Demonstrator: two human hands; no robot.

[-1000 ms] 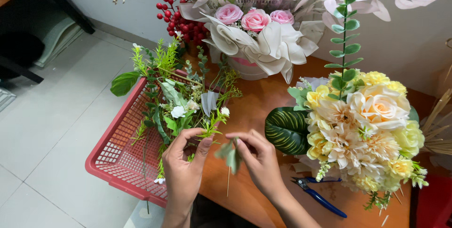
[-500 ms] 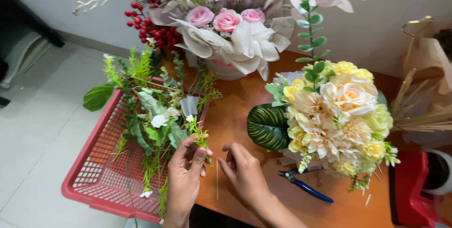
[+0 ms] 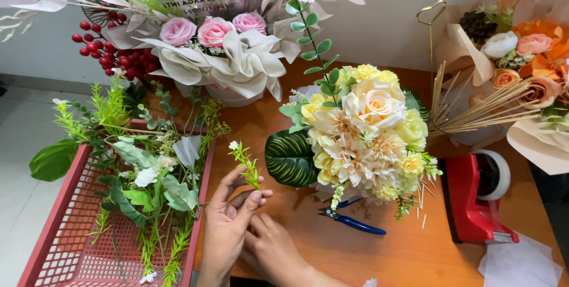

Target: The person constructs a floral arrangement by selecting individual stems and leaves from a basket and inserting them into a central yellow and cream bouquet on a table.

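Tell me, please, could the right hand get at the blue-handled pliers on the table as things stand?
Probably yes: the right hand lies close to the blue-handled pliers, with only bare orange table between them; the yellow bouquet overhangs just their tip.

- looks like a florist's workshop, orange wooden surface crowded with finished bouquets
- red basket of loose faux greenery
- blue-handled pliers, red tape dispenser
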